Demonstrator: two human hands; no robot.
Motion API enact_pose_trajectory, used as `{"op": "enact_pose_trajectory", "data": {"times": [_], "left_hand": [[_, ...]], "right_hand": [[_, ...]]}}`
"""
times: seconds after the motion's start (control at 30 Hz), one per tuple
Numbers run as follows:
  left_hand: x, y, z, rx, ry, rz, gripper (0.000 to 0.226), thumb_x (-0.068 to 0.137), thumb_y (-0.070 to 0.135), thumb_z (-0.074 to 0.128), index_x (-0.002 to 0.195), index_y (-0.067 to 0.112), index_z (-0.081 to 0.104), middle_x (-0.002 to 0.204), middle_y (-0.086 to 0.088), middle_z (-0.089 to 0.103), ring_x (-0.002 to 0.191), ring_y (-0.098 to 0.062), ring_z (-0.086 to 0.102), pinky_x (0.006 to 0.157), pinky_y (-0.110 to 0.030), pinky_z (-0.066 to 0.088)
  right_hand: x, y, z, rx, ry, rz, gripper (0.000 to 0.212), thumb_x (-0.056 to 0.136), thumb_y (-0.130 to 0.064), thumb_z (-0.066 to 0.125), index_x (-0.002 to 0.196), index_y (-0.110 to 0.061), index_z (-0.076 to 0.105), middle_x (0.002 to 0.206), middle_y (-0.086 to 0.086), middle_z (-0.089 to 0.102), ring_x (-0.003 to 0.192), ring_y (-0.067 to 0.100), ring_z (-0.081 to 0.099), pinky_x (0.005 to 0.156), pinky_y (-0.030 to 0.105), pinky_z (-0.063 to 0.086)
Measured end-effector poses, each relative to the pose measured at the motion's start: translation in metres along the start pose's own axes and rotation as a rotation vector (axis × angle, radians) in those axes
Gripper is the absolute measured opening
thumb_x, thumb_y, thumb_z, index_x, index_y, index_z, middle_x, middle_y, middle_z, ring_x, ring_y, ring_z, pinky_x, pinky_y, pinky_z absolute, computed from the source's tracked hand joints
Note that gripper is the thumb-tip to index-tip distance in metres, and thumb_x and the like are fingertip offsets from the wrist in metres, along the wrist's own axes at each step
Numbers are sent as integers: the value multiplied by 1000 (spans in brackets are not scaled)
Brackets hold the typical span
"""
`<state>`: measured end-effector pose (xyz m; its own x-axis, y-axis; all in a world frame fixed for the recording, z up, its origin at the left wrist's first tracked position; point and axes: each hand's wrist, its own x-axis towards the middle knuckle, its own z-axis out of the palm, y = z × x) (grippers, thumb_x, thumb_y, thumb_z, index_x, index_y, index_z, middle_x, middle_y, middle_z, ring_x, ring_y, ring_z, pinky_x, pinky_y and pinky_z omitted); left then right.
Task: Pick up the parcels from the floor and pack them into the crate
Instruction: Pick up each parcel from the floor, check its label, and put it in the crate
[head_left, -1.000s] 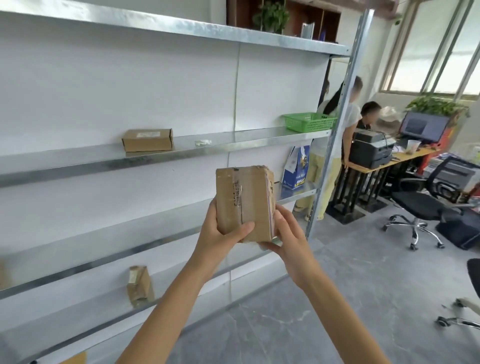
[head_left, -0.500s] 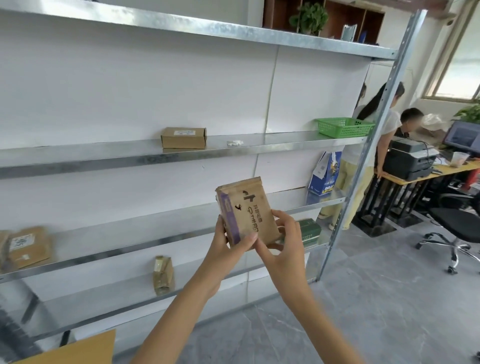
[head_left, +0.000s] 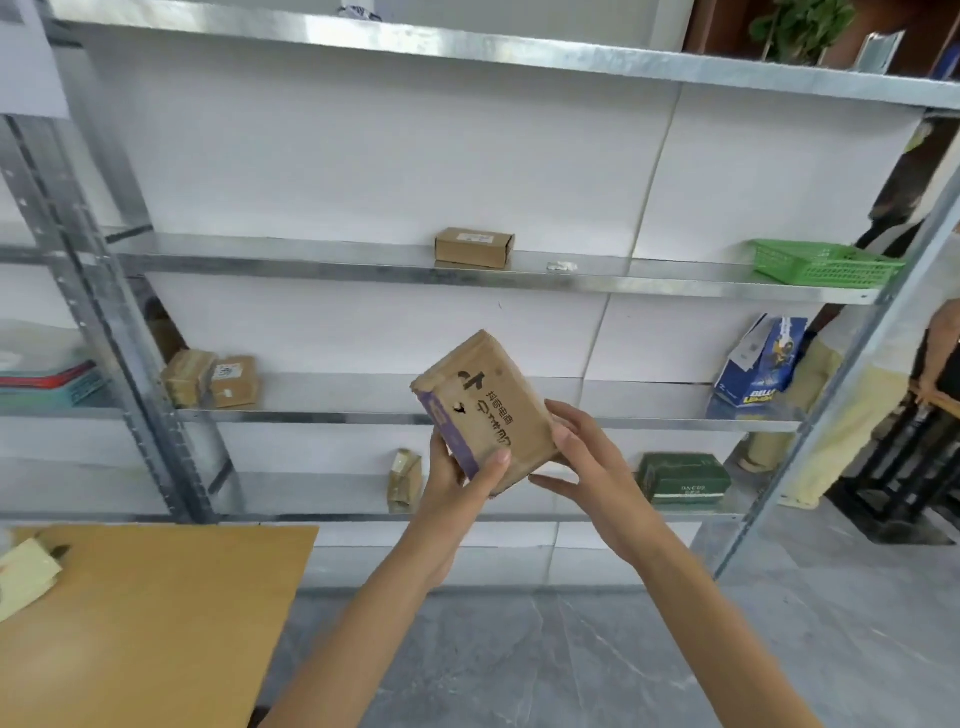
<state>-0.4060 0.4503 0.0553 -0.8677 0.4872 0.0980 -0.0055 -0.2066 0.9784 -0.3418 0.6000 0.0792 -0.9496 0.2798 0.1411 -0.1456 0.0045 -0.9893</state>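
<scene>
I hold a brown cardboard parcel with black print and a purple side strip at chest height, tilted, in front of metal shelving. My left hand grips its lower left edge, thumb across the front. My right hand supports its lower right corner with fingers spread against the back. No crate is in view. A green mesh basket sits on the upper shelf at the right.
The shelves carry a small brown box, two taped parcels, a small upright parcel, a green box and a blue-white bag. A brown board or table top lies at lower left. A person stands at the right edge.
My view has swung left along the shelving, bringing the brown board and left-hand parcels into sight. The parcel has turned in my hands, showing its printed face.
</scene>
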Motion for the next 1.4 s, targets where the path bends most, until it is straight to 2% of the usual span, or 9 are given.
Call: {"op": "enact_pose_trajectory", "data": {"times": [0.07, 0.17, 0.27, 0.4, 0.5, 0.77, 1.0, 1.27, 1.4], "left_hand": [[-20, 1, -6, 4, 109, -4, 83, 73, 30, 74, 139, 37, 24, 126, 1, 56, 119, -19, 54, 77, -30, 54], [-50, 12, -26, 1, 246, -37, 95, 77, 42, 73, 147, 41, 9, 140, 7, 39, 129, -14, 44, 102, -40, 42], [-74, 24, -53, 210, 236, -60, 81, 60, 74, 63, 133, 45, 41, 135, 9, 50, 126, -12, 46, 108, -46, 37], [-108, 35, -75, 326, 188, -59, 63, 71, 66, 65, 124, 35, 50, 120, 9, 62, 110, -10, 59, 96, -36, 48], [-132, 45, -89, 351, 289, -29, 46, 81, 49, 61, 120, 29, 52, 116, 9, 61, 99, -4, 60, 82, -25, 49], [-202, 63, -158, 422, 363, 5, 29, 85, 47, 59, 111, 34, 56, 103, 6, 63, 92, -13, 65, 89, -42, 53], [-273, 87, -242, 576, 370, 6, 34, 87, 48, 55, 114, 27, 61, 96, 8, 65, 84, -9, 66, 85, -42, 55], [-352, 97, -294, 608, 387, -16, 18, 95, 38, 49, 105, 29, 61, 93, 11, 64, 92, -16, 65, 92, -43, 51], [-382, 90, -301, 590, 414, -8, 22, 101, 29, 37, 98, 30, 58, 92, 2, 64, 91, -18, 61, 93, -45, 48]], "right_hand": [[-11, 3, -2, -76, 7, -59, 37, 84, -33, 67, 119, -35, 57, 122, -4, 58, 105, 17, 63, 91, 41, 55], [-31, 5, -3, -239, -83, -136, 49, 81, -22, 74, 124, -34, 52, 121, -10, 57, 108, 15, 59, 84, 28, 55], [-43, 4, 3, -315, -211, -138, 65, 77, -20, 78, 131, -36, 45, 127, -13, 51, 116, 9, 53, 88, 30, 55], [-59, -1, 29, -238, -261, -116, 75, 73, -23, 79, 135, -41, 40, 132, -19, 48, 122, 2, 50, 92, 24, 52], [-76, -1, 58, -65, -119, -153, 64, 75, -27, 72, 130, -35, 43, 124, -31, 49, 120, -2, 51, 83, 15, 51], [-124, 9, 165, 1, 100, -242, 52, 76, -58, 56, 103, -14, 54, 98, -12, 62, 85, -1, 58, 75, 25, 45], [-172, 20, 262, 0, 76, -194, 35, 85, -44, 60, 111, -22, 54, 117, 0, 65, 108, 12, 60, 62, 19, 49], [-231, 25, 331, -36, 22, -174, 17, 90, -36, 61, 106, -31, 60, 109, -8, 68, 106, 7, 62, 90, 40, 54], [-253, 29, 351, -49, -18, -172, 24, 91, -28, 61, 114, -34, 58, 119, -6, 64, 113, 5, 59, 91, 28, 53]]}}
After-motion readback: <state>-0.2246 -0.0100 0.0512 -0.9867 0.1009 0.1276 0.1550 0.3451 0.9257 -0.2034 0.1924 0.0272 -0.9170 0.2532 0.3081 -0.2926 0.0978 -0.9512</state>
